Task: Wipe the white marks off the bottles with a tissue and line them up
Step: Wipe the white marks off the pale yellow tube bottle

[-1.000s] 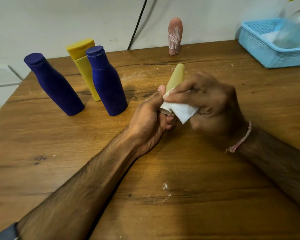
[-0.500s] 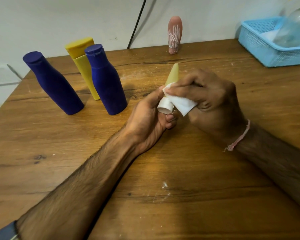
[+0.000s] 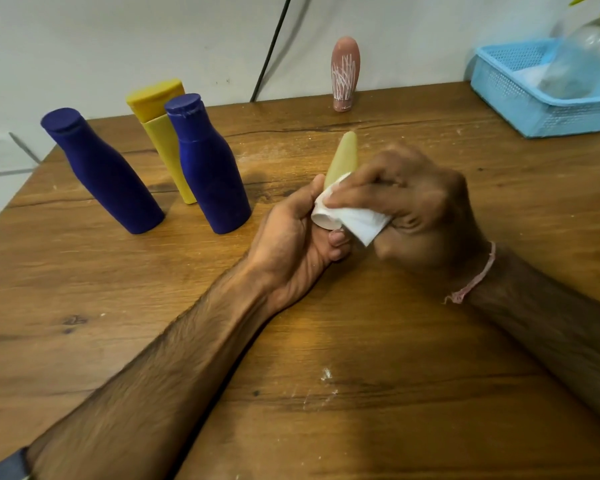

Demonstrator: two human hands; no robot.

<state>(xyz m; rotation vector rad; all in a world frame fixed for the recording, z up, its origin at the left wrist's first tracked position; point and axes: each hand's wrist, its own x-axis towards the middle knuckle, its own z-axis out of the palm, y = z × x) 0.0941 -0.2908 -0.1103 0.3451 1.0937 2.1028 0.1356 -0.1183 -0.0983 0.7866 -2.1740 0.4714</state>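
Likely a home: wooden table (image 3: pixel 395 341), plain wall (image 3: pixel 118 36), blue plastic basket (image 3: pixel 534 116).

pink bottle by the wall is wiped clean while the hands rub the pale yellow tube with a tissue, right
Not clean: the head view shows white scribbles on the pink bottle. The rest holds: left hand grips the pale yellow tube, right hand rubs it with the tissue.

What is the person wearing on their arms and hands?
Not much! The left forearm and the right forearm are bare and hairy. The right hand has a thin pink thread bracelet round its wrist, with a frayed end sticking out. The left hand shows no ring or watch. A dark blue-grey sleeve peeks in at the bottom corner.
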